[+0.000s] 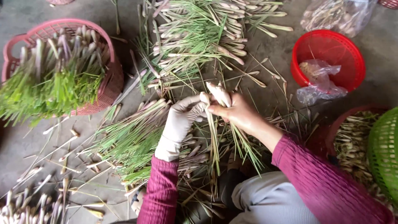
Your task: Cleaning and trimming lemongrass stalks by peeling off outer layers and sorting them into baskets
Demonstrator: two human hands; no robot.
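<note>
While both hands gripped lemongrass stalks point(218, 96), gloved left hand point(180, 120) and bare right hand point(236, 113) closed, trimming seemed underway. Peeling likely needed a firm pull.

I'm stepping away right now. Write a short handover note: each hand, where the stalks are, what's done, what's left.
Left hand, gloved, and bare right hand grip one small bunch of lemongrass stalks, bulb ends up.
Done: pink basket at the left is packed with stalks.
Left: loose piles on the floor ahead and under the hands.
Red bowl at the right holds a plastic bag.
</note>
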